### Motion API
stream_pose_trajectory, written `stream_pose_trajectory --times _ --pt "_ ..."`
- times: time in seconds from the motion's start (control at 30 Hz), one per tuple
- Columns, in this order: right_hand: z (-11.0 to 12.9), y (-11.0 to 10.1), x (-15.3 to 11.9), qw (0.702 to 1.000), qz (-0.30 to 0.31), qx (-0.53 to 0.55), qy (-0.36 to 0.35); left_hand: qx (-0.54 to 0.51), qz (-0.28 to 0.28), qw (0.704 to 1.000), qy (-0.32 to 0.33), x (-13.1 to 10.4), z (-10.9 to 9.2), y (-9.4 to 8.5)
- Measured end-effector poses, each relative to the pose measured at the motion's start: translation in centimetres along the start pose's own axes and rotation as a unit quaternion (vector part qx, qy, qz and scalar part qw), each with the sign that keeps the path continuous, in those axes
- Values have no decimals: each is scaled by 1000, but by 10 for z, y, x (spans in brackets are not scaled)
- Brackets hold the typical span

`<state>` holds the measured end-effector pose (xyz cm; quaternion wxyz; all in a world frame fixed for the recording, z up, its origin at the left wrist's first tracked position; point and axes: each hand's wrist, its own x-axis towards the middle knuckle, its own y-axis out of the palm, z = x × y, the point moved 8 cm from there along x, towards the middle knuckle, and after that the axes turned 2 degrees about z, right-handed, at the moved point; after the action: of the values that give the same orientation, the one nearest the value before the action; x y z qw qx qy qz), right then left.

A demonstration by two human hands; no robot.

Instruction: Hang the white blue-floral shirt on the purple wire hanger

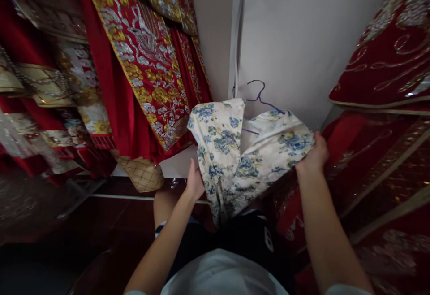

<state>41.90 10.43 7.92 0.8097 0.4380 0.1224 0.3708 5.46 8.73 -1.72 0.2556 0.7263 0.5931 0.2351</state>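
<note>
Hanging at the left, a red pleated garment with gold and silver embroidery borders a pale grey wall. Next, the left hand, thumb raised, meets the left edge of a white cloth garment with blue flowers; its fingers are hidden, so whether they grip cannot be told. The garment lies between both hands, around a thin purple hanger with its hook exposed. The right hand grasps the garment's right edge. Far right: a dark red garment with silvery embroidery.

Forearms reach forward, left hand thumb-up, right hand curled, well apart.
</note>
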Motion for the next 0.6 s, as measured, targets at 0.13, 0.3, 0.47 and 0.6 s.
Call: stream_pose_trajectory --times 0.13,0.3,0.47,0.6 --pt "-20 27 -2 999 14 -16 25 20 -59 997 40 -11 3 -15" --pt "-34 40 -14 997 58 -25 41 118 -99 987 37 -31 10 -24" --pt "-35 24 -20 987 128 -93 23 193 -94 976 28 -48 18 -23" --pt "-19 -15 -61 933 57 -310 -173 214 -128 967 42 -60 32 -25"
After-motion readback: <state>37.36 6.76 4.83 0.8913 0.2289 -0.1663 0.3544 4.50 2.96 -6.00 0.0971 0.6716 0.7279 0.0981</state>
